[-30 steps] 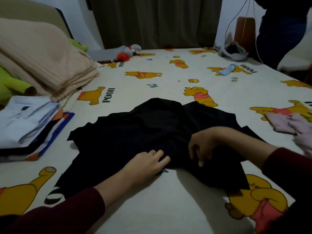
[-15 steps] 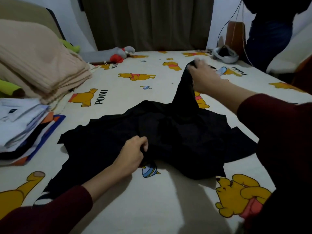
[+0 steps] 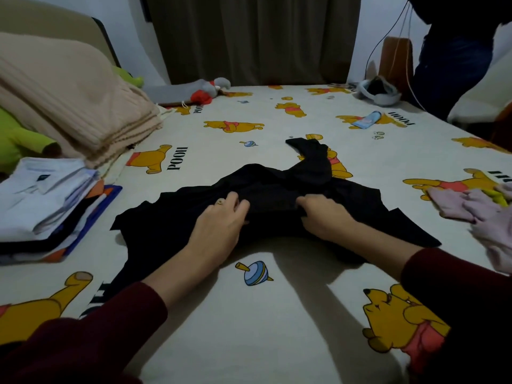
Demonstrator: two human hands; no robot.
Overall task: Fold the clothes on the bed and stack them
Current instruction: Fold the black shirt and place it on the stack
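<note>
On the middle of the bed, both hands were down on a black garment. The left hand had its fingers curled into a bunch of the cloth, and the right hand gripped the fabric just beside it, the two close together but apart. The garment lay rumpled across the printed sheet, one long strip of it, perhaps a sleeve, stretching away toward the far side. I judged this to be the straightening step: the piece was not yet flat, so no fold could be made cleanly. The next move would call for pulling the bunched middle outward and smoothing the edges before doubling it over.

Off to the left sat a stack of folded clothes, white on top, with a folded beige blanket behind it. To the right lay pale pink clothing, apparently waiting its turn. Another person stood at the far corner.
</note>
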